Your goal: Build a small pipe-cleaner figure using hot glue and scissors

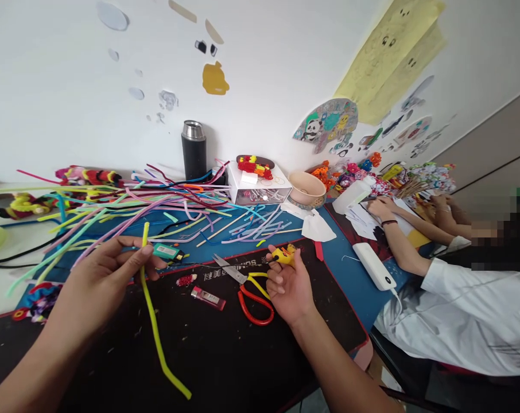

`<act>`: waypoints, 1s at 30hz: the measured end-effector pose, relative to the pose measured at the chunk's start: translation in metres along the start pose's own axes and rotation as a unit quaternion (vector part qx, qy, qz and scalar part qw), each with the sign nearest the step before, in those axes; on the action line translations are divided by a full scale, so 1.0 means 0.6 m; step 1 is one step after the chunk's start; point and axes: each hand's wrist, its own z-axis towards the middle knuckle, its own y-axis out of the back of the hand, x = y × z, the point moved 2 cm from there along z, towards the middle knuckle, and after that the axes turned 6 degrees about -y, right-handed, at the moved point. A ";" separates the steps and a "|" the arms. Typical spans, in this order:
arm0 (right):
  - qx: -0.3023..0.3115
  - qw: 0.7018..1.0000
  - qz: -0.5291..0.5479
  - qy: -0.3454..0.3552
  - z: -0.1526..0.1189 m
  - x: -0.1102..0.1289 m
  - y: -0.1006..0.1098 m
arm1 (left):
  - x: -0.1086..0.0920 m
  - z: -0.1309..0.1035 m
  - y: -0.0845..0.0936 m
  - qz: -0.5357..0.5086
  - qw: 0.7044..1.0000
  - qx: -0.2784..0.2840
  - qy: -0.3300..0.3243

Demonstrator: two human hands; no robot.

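My left hand [109, 275] pinches a yellow-green pipe cleaner [154, 327] near its top between thumb and fingers; the stem hangs down over the black mat [126, 373] and bends near its lower end. In my right hand [290, 287], turned palm up, a small yellow figure with dark marks [283, 255] is held between thumb and fingers. Scissors with red and yellow handles [255, 307] lie open on the mat, beside my right hand. Between the hands are a red lighter [208, 298] and a small red-and-white piece [186, 280]. A green object [167, 252] lies just behind my left fingers.
Many coloured pipe cleaners [156, 201] spread across the back left. Behind them stand a black thermos [194, 152], a white box [260, 186] and a bowl [306, 188]. A white power bank [374, 267] and a person in a white shirt [466, 315] are at the right.
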 end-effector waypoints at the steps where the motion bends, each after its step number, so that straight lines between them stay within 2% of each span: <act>1: 0.006 1.000 0.001 -0.009 -0.001 -0.003 0.001 | 0.000 -0.001 0.000 -0.002 1.000 0.001 0.001; 6: 0.021 0.997 -0.035 -0.071 -0.012 -0.014 -0.005 | -0.013 -0.008 0.000 -0.013 1.000 0.003 -0.011; 10: 0.007 0.995 -0.059 -0.085 -0.016 -0.012 -0.009 | -0.019 -0.012 0.000 -0.037 0.999 0.020 -0.024; 14: -0.010 0.994 -0.070 -0.081 -0.013 -0.007 -0.003 | -0.005 -0.011 0.000 -0.056 0.998 0.020 -0.031; 19: 0.013 0.989 -0.132 -0.065 -0.015 -0.004 0.007 | 0.017 -0.009 -0.001 -0.096 0.994 0.040 -0.032; 23: 0.019 0.974 -0.212 -0.077 -0.022 -0.002 0.015 | 0.024 -0.009 0.000 -0.093 0.994 0.042 -0.041; 26: 0.020 0.959 -0.278 -0.056 -0.025 0.001 0.021 | 0.028 -0.009 0.004 -0.056 0.996 0.027 -0.062; 28: 0.015 0.935 -0.352 -0.028 -0.028 0.001 0.025 | 0.029 -0.009 0.007 -0.033 0.997 0.011 -0.073; 30: 0.011 0.898 -0.440 0.004 -0.033 0.002 0.029 | 0.029 -0.010 0.008 -0.026 0.997 0.003 -0.075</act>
